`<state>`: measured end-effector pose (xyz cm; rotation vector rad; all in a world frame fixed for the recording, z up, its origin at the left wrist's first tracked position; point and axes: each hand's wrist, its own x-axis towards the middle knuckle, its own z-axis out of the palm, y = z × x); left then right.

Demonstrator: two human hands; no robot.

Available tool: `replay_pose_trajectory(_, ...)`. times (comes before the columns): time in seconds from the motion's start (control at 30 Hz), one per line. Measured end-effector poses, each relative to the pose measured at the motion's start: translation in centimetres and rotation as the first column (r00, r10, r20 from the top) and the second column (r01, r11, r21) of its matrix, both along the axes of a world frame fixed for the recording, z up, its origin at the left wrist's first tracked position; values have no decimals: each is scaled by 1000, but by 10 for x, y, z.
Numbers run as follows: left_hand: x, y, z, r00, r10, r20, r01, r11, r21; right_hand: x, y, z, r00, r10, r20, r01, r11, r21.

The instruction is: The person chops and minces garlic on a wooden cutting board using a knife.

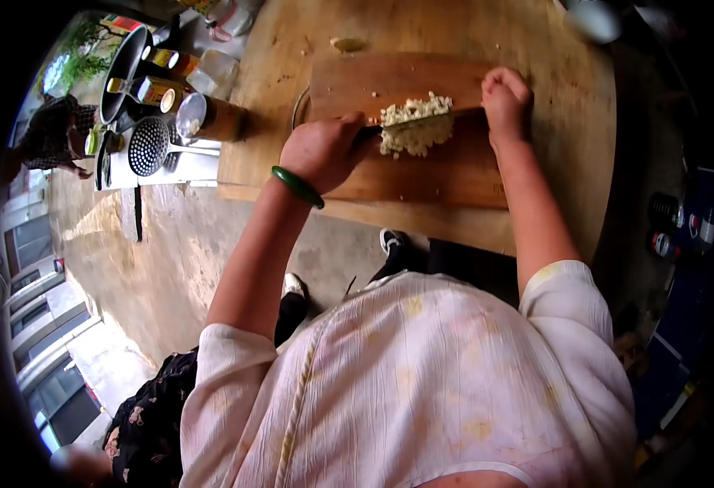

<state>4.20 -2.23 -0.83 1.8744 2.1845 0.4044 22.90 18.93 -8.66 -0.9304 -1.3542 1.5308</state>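
My left hand [322,153], with a green bangle at the wrist, is wrapped round the black handle of a knife [422,123]. The blade runs to the right across a heap of finely chopped pale pieces, which look like garlic [415,145]. At the far end of the blade, my right hand [508,102] is closed, its fingers curled at the knife's tip; its exact grip is partly hidden. Under the heap lies a wooden cutting board [349,179], with a few loose bits scattered on it.
The board lies on a wooden table [568,146]. To the left, a side surface holds a jar [210,119], a skimmer [148,146], several bottles and a dark pan [122,77]. A person [54,134] is at the far left; dark floral clothing [149,415] shows at lower left.
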Motion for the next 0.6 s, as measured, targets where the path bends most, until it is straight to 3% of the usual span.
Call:
replay_pose_trajectory(0.13, 27, 5, 37, 994, 35, -104, -41, 998, -52, 8, 8, 1, 997, 7, -83, -17, 992, -124)
replay_pose_trajectory(0.2, 30, -13, -7, 987, 122, -105, -118, 992, 46, 8, 7, -6, 997, 66, 44, -67, 998, 9)
replay_pose_trajectory(0.27, 21, -20, -28, 988, 137, -65, -129, 984, 122, 3, -4, 12, 986, -5, 165, -48, 948, 315)
replay_pose_trajectory(0.37, 14, -15, -13, 999, 45, -17, -45, 999, 14, 9, -1, -5, 999, 7, 50, -19, 975, 223)
replay_pose_trajectory(0.4, 13, -7, 1, 998, 50, -27, -49, 998, 32, 14, -2, -5, 995, 19, -97, -18, 1000, 5)
replay_pose_trajectory(0.5, 30, -3, 21, 996, 27, -79, -24, 999, 34, 23, 0, -4, 992, -1, -130, -11, 995, -95)
replay_pose_trajectory(0.53, 33, -9, 13, 997, 29, -75, -27, 999, 27, 24, -3, -3, 992, 1, -125, -13, 995, -101)
replay_pose_trajectory(0.6, 36, -15, -7, 992, 111, -55, -108, 992, 60, 19, -2, 6, 1000, 20, 13, -21, 997, 68)
